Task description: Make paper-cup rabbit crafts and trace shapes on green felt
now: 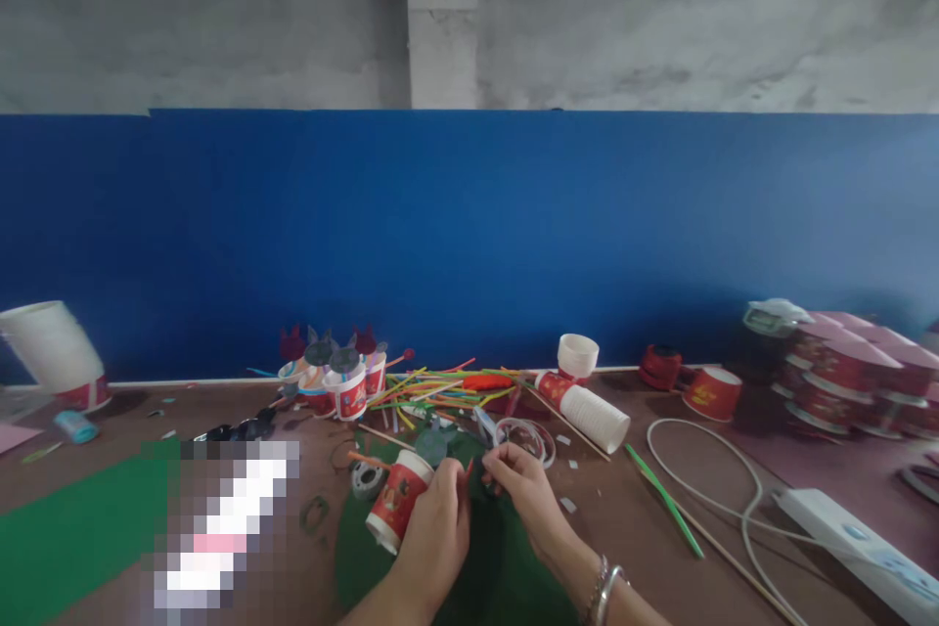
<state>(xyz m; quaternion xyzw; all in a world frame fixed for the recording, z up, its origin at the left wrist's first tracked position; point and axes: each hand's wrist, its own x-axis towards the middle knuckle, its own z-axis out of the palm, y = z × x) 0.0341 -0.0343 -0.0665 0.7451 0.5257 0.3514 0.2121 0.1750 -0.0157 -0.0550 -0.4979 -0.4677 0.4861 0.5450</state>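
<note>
A red and white paper cup (pixel 400 501) is tilted over a dark green round mat (pixel 506 567), with an orange stick jutting from its left side. My left hand (pixel 442 518) is closed against the cup's right side and appears to grip it; most of its fingers are hidden. Just to the right, my right hand (pixel 522 489) pinches thumb and fingers together at something small and dark that I cannot make out. The two hands' fingertips are close together. Beside the cup lies a grey roll (pixel 368 477), perhaps tape.
Decorated cups (pixel 344 389) stand behind, near a pile of coloured sticks (pixel 447 386). Stacked paper cups (pixel 591 416) lie to the right. A white power strip (pixel 866 548) with its cord, and red cups with pink tops (pixel 851 372), are farther right. Green sheet (pixel 80 518) at left.
</note>
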